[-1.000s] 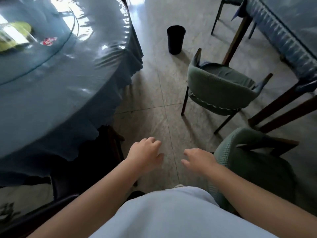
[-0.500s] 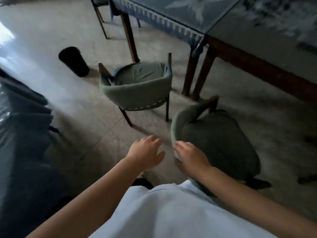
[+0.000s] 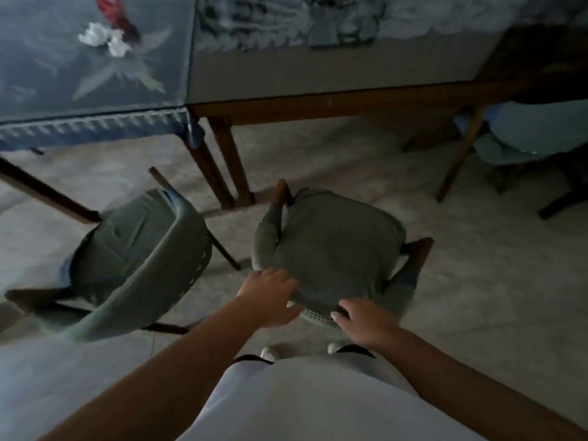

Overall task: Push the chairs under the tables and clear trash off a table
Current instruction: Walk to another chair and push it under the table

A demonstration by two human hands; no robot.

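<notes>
Both bare forearms reach forward and down from the bottom of the view, over a pale shirt. The left hand [image 3: 269,296] lies palm-down on the near left part of the backrest of the right chair [image 3: 334,249], fingers curled over its top edge; its grip is closed on the rim. The right hand [image 3: 361,318] rests on the same backrest a little to the right, fingers bent over the edge, grip likewise wrapped on the chair. The two hands are near each other but apart, with a strip of the knitted rim showing between them.

This chair is green, with a rounded padded seat, a curved back and dark wooden arm ends poking out at either side. It stands on the pale floor [image 3: 477,281] in front of a wooden tabletop [image 3: 318,74], not yet under it; its front is near the table legs [image 3: 229,167].

A second green chair [image 3: 133,259], smoother in fabric, stands just left of it, turned at an angle, also out from the tables. Behind that one is a tabletop with a blue patterned cloth [image 3: 79,90]; on it lie crumpled white tissues [image 3: 105,39] touching a red scrap [image 3: 117,17], blurred. At far right a third, paler chair [image 3: 525,132] is tucked partly under the table.
</notes>
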